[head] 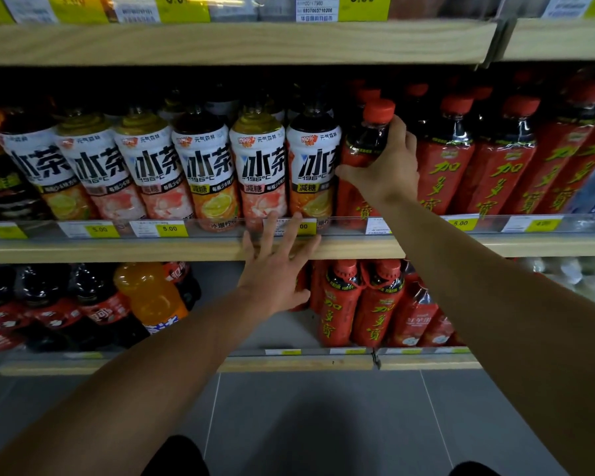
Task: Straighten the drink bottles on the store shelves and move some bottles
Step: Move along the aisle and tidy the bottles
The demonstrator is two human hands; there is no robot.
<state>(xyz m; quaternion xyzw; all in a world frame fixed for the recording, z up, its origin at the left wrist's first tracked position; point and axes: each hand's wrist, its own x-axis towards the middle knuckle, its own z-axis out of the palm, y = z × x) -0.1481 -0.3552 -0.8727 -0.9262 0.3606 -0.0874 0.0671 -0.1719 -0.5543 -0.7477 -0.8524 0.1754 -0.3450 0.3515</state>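
On the middle shelf [186,250] stands a row of white-labelled iced tea bottles [203,166], and to their right a row of red herbal tea bottles [443,159] with red caps. My right hand [385,163] grips the leftmost red bottle [366,139] around its neck and shoulder, just below the cap. That bottle stands at the shelf front, next to the last white tea bottle [311,163]. My left hand [277,266] reaches out with fingers spread and straight, its fingertips over the shelf's front rail and price strip below the white bottles. It holds nothing.
The lower shelf [296,364] holds dark cola bottles [49,304], an orange soda bottle [148,297] and more red tea bottles [358,304], with a gap between them. An upper shelf board [237,42] with price tags overhangs. Grey floor tiles lie below.
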